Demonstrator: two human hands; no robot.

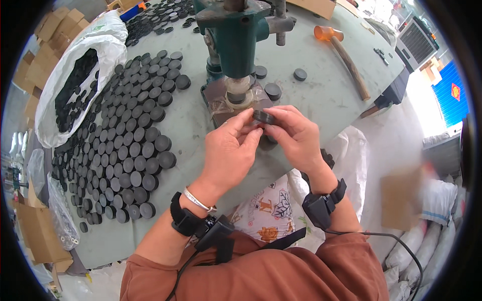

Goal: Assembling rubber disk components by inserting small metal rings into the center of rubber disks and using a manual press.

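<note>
A round black cap (264, 117), tilted so its ridged side shows, is held between the fingertips of both my hands. My left hand (232, 146) grips its left edge with bent fingers and thumb, and my right hand (295, 135) pinches the right side. Just beyond my fingers stands a green hand press (233, 42), its pale ram end above a round seat on a brown base plate (217, 96). Another black cap (236, 97) appears to sit under the ram. Part of a further dark cap below my right fingers is hidden.
Rows of black caps (133, 135) cover the table's left side beside a white sack (47, 100) of similar pieces. Loose caps (272, 91) lie right of the press. An orange-headed mallet (346, 60) rests farther right on the green tabletop (314, 90).
</note>
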